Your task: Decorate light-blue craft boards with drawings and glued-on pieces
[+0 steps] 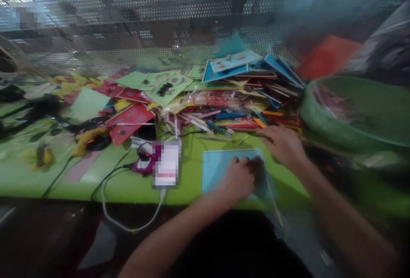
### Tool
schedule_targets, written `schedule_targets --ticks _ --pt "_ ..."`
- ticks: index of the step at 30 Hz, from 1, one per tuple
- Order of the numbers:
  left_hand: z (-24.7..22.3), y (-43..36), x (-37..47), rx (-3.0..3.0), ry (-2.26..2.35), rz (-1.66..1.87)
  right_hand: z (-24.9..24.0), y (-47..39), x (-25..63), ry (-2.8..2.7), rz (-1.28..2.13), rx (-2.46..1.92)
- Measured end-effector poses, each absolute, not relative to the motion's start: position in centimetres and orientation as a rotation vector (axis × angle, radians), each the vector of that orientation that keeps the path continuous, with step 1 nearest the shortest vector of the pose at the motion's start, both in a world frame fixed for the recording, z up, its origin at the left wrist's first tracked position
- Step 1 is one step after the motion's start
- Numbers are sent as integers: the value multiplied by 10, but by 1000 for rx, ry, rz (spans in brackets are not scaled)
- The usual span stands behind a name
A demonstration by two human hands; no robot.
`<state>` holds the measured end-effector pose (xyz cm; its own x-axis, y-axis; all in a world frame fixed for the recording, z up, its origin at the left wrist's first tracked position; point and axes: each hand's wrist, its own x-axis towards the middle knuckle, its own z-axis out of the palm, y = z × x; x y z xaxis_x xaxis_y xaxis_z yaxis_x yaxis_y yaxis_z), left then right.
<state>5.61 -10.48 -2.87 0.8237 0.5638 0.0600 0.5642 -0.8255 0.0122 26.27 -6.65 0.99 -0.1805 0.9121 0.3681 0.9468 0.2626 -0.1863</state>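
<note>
A light blue sheet (pixel 213 169) lies on the green table near its front edge, with a pale strip along its top. My left hand (pixel 241 175) rests over the right part of this sheet, fingers curled; whatever is under the fingertips is hidden. A thin pale stick (pixel 272 192) slants down along the sheet's right side past the table edge. Beyond the sheet's top right corner, my right hand (pixel 283 143) reaches to the edge of a heap of coloured sticks (pixel 224 118). Its fingers are extended and blurred, and I cannot make out anything held.
Behind lie blue framed cards (pixel 224 73), green cards and a red card (pixel 131 120). A green basin (pixel 346 133) stands at the right. On the left are a phone (pixel 167 165) with a white cable, a purple device (pixel 144 163) and a yellow glue gun (pixel 88 139).
</note>
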Motion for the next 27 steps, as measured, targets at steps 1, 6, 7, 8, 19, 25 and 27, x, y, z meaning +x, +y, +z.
schedule_targets --ticks 1,6,7,8,19,25,27 --pt "-29 -105 56 -2991 -925 -102 10 -55 260 -2164 -141 -1682" --pt "-27 -105 57 -3000 -919 -123 10 -17 247 -2324 -220 -1737" --pt "-26 -105 57 -3003 -916 -124 9 -14 246 -2341 -233 -1750" --pt "-26 -105 57 -3002 -912 -122 8 -12 244 -2353 -250 -1756" --pt "-25 -105 57 -3015 -913 -114 4 -20 249 -2261 -241 -1793" --pt "-23 -105 58 -3008 -951 -88 26 -66 276 -1877 393 -1556" --pt "-25 -105 58 -3014 -959 -88 28 -85 284 -1715 636 -1531"
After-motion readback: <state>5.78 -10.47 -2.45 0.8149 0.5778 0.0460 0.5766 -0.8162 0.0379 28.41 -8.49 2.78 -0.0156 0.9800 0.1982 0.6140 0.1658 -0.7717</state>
